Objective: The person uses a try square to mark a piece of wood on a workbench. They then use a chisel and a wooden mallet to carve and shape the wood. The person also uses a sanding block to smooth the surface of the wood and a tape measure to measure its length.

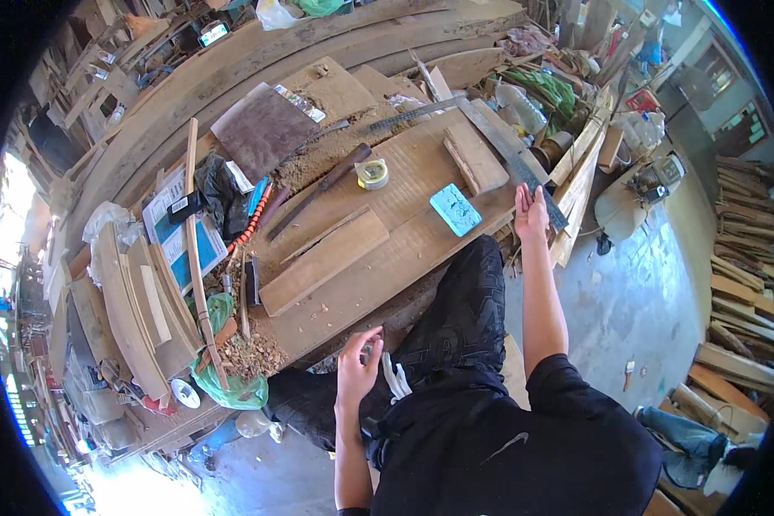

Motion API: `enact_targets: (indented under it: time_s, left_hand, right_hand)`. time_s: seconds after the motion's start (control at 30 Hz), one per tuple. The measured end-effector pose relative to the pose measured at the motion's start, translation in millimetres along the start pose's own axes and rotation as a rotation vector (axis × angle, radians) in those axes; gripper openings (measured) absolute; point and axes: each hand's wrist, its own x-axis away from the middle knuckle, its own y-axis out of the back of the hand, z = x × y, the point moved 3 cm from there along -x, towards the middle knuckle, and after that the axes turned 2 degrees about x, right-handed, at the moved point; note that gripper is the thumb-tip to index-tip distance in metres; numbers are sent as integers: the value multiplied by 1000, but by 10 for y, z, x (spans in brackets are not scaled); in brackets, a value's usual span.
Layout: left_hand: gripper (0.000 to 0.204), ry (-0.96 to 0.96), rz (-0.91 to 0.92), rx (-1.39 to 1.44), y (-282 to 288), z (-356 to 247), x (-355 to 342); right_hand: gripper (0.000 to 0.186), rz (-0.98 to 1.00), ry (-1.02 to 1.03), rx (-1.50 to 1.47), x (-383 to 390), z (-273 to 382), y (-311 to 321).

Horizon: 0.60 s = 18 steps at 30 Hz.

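Note:
My right hand [531, 213] is open, fingers extended, at the right end of the bench beside a long metal square [514, 155]; whether it touches the metal cannot be told. My left hand [359, 365] is open with loosely bent fingers, low beside the bench's front edge near my dark-trousered leg, with white glove-like fabric [396, 378] nearby. On the worn board [414, 225] lie a light blue rectangular object [455, 209], a yellow tape measure [371, 173], a wooden block [476, 159], a dark narrow tool [318, 191] and a plank [324, 258].
Cluttered bags, tools and wood shavings [249, 353] cover the bench's left end. Stacked boards [120, 310] stand left; scrap timber [740, 284] lines the right floor [628, 318]. Another person's jeans-clad leg [675, 430] shows at lower right. A pile of bottles and offcuts [520, 107] sits at back right.

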Motion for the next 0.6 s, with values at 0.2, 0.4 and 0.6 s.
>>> enact_targets:
  time_s: [0.2,0.4,0.6]
  left_hand:
    - [22,-264,-311,-381,522,-321,-219]
    - [50,-281,-433,-641,1068,-265,-724]
    - [86,-186,-354,-870,1152,12,-1013]
  right_hand:
    - [40,37,-239,156,666,-233,217]
    - [33,114,799,983,1620,-346,-96]
    - [40,479,1219,1392,2281,-435,-809]
